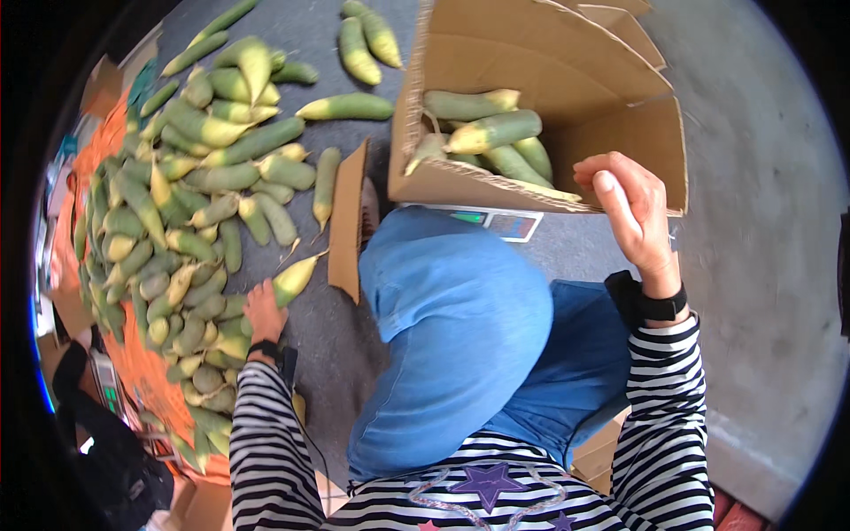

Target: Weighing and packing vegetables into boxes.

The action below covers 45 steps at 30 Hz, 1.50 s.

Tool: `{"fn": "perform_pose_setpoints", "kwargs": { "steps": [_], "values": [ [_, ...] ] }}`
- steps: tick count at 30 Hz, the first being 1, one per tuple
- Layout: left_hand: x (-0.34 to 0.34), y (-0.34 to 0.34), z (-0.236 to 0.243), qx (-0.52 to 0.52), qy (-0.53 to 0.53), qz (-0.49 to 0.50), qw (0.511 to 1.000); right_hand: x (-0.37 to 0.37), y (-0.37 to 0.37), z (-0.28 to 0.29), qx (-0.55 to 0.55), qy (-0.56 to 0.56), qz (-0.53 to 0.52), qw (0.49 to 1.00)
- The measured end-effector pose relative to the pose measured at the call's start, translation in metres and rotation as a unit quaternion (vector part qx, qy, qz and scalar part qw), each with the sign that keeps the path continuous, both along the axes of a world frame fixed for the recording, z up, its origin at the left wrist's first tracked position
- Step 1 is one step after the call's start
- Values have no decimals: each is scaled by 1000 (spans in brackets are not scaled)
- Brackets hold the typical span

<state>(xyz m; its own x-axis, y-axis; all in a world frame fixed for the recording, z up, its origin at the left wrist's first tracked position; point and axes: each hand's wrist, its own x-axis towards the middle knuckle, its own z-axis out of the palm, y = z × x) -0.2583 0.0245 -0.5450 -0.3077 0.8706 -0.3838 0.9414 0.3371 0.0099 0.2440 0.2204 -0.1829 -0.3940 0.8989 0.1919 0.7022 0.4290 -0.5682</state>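
Observation:
My left hand (265, 314) is at the right edge of a big heap of green radishes (190, 221), its fingers closed around the lower end of one green radish (296, 279) whose pale tip points up and right. Over the near rim of an open cardboard box (611, 133), my right hand (627, 208) hovers with loosely curled fingers and thumb apart, nothing visible in it. Several green radishes (496, 131) lie in the left part of the box.
Beneath the box's near side shows a scale with a display (509, 223). A cardboard flap (347, 221) stands beside my bent knee (460, 292). Orange sheeting (102, 142) lies under the heap's left side. A dark-clothed person (115, 460) is at lower left.

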Motion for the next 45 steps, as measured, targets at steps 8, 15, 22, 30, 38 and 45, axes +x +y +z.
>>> {"fn": "perform_pose_setpoints", "kwargs": {
  "steps": [8,15,22,30,38,45],
  "values": [
    [37,-8,126,285,-228,140,921,32,6,16,73,240,-92,964],
    [118,95,395,335,-228,-115,907,52,6,9,71,107,-91,988],
    [292,267,458,24,-82,-456,886,51,6,-7,127,-34,-68,989],
    [392,316,371,-42,-19,-569,821,60,5,-21,96,-24,-63,993],
    [313,249,465,139,-208,-517,819,64,2,-18,91,-57,-74,991],
    [193,131,431,384,-96,-303,867,65,0,-23,136,-60,-76,986]
  ]
}}
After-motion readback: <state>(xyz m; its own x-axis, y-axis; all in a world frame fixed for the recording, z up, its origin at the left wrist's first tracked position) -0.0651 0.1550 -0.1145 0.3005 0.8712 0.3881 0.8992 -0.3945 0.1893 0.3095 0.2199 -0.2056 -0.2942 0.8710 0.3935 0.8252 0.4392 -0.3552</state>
